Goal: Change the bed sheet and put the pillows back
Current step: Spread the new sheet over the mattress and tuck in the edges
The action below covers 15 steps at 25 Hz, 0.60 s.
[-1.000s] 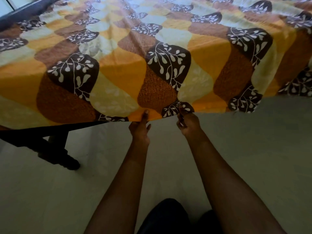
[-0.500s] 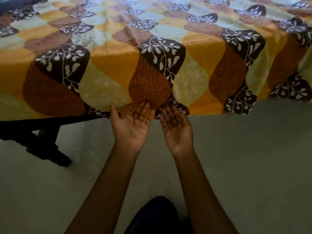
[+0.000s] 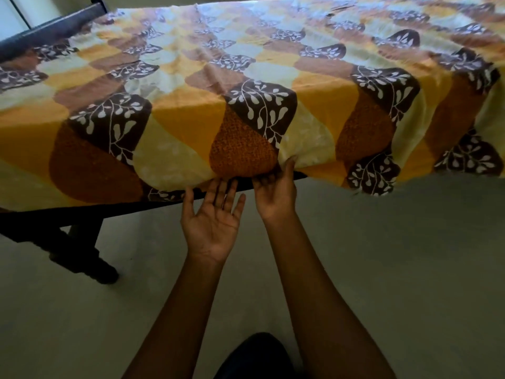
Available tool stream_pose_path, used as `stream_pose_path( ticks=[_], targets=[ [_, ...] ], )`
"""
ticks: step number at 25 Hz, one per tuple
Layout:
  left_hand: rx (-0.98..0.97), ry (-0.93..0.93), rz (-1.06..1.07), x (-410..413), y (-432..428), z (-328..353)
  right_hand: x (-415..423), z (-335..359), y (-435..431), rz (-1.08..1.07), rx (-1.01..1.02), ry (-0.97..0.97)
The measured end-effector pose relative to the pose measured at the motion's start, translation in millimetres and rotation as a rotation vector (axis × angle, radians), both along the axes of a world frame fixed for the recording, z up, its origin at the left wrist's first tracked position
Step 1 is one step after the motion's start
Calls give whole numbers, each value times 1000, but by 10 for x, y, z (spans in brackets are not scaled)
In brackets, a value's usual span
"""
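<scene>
One patterned bed sheet (image 3: 246,77) covers the frame's upper half, its hem draped over the dark bed frame (image 3: 41,222) at left. At centre, the left hand (image 3: 211,222) lies palm-up with fingers spread, and the right hand (image 3: 276,195) pinches the hem between thumb and curled fingers.

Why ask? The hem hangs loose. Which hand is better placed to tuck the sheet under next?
Right. The right hand pinches the sheet at its hem, thumb outside; the left hand lies open, palm up.
</scene>
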State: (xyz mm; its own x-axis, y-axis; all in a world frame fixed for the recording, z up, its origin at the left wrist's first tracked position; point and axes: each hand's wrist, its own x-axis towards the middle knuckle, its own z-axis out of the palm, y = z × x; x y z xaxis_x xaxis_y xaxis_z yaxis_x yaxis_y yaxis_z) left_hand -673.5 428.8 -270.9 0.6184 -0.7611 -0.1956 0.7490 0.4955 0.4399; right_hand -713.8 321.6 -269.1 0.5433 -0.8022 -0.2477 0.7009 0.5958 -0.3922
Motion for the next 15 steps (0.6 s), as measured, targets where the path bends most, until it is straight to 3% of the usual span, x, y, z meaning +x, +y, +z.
stream_pose_path(
  ticks=[6, 10, 15],
  targets=[
    [202, -47, -72, -242, -97, -163, -734, -527, -79, -180, 139, 121],
    [168, 5, -284, -713, -588, 23, -886, -557, -420, -290, 213, 127],
    [82, 142, -230, -895, -980, 93, -869, -525, -739, -324, 138, 315]
  ],
)
